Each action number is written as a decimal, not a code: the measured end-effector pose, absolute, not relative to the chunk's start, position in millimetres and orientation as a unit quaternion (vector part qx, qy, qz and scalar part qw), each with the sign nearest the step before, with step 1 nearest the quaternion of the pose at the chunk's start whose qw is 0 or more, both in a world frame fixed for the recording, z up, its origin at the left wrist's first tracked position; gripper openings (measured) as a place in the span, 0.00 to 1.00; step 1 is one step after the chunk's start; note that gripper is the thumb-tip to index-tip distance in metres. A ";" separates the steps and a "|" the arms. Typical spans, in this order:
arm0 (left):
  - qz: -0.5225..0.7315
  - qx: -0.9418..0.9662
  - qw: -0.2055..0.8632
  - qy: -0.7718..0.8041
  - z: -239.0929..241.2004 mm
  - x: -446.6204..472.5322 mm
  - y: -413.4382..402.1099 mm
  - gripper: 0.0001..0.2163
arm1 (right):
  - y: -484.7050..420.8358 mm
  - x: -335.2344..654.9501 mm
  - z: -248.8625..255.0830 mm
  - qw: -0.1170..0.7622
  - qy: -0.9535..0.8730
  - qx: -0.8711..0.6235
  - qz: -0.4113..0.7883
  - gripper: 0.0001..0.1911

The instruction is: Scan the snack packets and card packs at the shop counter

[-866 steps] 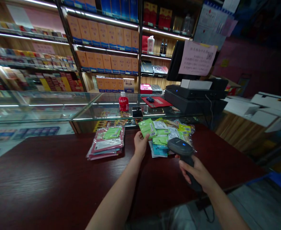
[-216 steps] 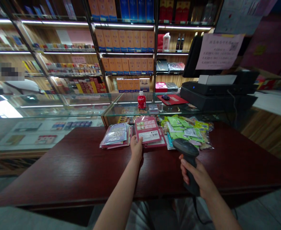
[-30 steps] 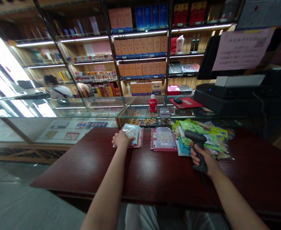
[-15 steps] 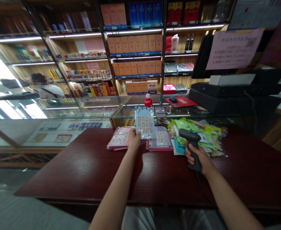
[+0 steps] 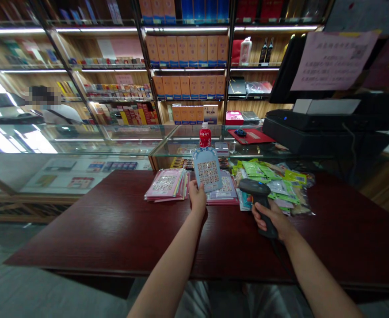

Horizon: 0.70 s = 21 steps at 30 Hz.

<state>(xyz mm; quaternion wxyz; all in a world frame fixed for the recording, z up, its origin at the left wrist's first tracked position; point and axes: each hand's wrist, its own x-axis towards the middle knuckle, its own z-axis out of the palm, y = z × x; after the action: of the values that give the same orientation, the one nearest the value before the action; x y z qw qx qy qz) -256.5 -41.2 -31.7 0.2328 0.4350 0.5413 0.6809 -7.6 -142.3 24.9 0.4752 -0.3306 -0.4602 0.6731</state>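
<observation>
My left hand pinches the lower edge of a light-blue sticker sheet pack, a flat wrapped piece covered in rows of tiny pictures. It is held tilted above the table. A stack of pink packs lies to its left, and a second stack of purple and pink packs sits partly behind it. My right hand is wrapped round the handle of a black barcode scanner, whose head points left toward the blue pack. Behind the scanner lies a heap of green and yellow plastic packets.
The dark red wooden table meets a glass display counter. A red-labelled bottle and a mouse on a red mat stand on the glass. At right is a monitor above black equipment. A person is at far left.
My left hand has moved the blue pack a little to the right, uncovering more of the pink stack. The scanner has shifted slightly left. The camera view has tipped down a little.
</observation>
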 end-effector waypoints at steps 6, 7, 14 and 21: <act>0.677 0.431 0.226 0.552 -29.5 -255.4 -42.6 0.07 | -143.1 -6.1 19.9 0.420 -0.494 -0.312 0.694 0.15; 0.673 0.431 0.223 0.558 -28.2 -255.1 -43.5 0.07 | -143.1 -6.2 19.8 0.416 -0.496 -0.312 0.696 0.15; 0.667 0.427 0.221 0.569 -23.9 -253.8 -46.6 0.07 | -142.5 -5.7 19.1 0.420 -0.487 -0.305 0.702 0.15; 0.696 0.426 0.237 0.527 -21.2 -254.2 -50.0 0.07 | -142.1 -4.9 20.6 0.438 -0.472 -0.315 0.697 0.14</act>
<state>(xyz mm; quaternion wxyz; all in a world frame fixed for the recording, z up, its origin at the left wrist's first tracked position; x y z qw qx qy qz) -254.2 -50.0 -21.2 0.2373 0.4264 0.5265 0.6962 -4.9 -142.1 20.6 0.4378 -0.3151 -0.4720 0.6973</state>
